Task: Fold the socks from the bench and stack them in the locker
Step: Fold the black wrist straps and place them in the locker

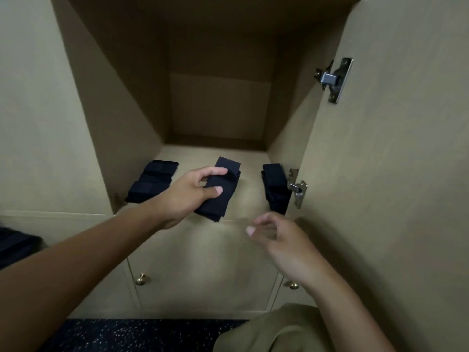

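The locker shelf (243,158) bears three dark folded sock stacks (152,181), apart.

I see the open locker (218,153) ahead. My left hand (189,195) grips a folded dark sock bundle (220,191) at the shelf's front edge, thumb on top. A second sock stack (152,181) lies at its 9 o'clock, a third stack (275,186) at its 3 o'clock beside the lower door hinge (297,186). My right hand (281,240) hovers at 5 o'clock, fingers loosely curled, holding nothing.

dim warm light; locker (218,105) back in shadow; right hand (276,240) motion-blurred; wide-angle bending at edges.
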Tool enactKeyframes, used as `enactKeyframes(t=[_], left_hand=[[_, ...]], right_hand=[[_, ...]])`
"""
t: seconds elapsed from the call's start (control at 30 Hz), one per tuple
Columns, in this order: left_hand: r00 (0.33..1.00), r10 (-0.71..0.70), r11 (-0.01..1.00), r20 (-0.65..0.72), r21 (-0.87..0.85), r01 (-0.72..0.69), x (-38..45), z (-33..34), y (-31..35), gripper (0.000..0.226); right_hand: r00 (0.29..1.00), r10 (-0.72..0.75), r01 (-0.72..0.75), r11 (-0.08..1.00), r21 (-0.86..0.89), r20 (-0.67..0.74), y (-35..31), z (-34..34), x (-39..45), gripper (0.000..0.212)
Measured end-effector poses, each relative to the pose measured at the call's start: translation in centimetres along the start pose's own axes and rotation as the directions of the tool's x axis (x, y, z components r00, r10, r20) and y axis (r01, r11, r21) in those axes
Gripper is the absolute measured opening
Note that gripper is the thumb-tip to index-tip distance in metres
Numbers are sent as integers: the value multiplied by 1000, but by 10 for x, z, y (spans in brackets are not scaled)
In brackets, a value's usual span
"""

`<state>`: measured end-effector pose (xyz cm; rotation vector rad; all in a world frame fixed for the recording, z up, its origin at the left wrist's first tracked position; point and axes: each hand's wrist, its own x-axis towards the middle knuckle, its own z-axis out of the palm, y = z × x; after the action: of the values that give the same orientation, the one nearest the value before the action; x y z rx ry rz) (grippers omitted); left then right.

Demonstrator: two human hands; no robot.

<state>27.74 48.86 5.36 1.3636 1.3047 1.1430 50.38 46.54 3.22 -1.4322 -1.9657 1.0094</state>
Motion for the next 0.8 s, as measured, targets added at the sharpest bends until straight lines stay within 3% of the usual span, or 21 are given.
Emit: enactKeyframes(t=[0.2,0.3,0.47,0.6,0.8], left_hand=[[998,38,993,-48,-110,-43,61,43,18,48],[995,66,994,-75,-88,-72,92,62,18,54],[1000,19,999,-4,-26,-19,127,83,12,61],[998,38,987,53,153,-45,139,89,9,67],[996,-8,999,92,36,5,146,98,5,65]], right_hand=[[993,52,-37,990,-136,106,16,5,-15,33],[980,90,-52,978,-203,180,18,7,-18,34],[961,160,-100,962,-252,228,20,9,-16,32],[953,184,-120,959,-258,241,20,10,-14,32],[952,185,-118,957,-264,244,20,12,-13,31]])
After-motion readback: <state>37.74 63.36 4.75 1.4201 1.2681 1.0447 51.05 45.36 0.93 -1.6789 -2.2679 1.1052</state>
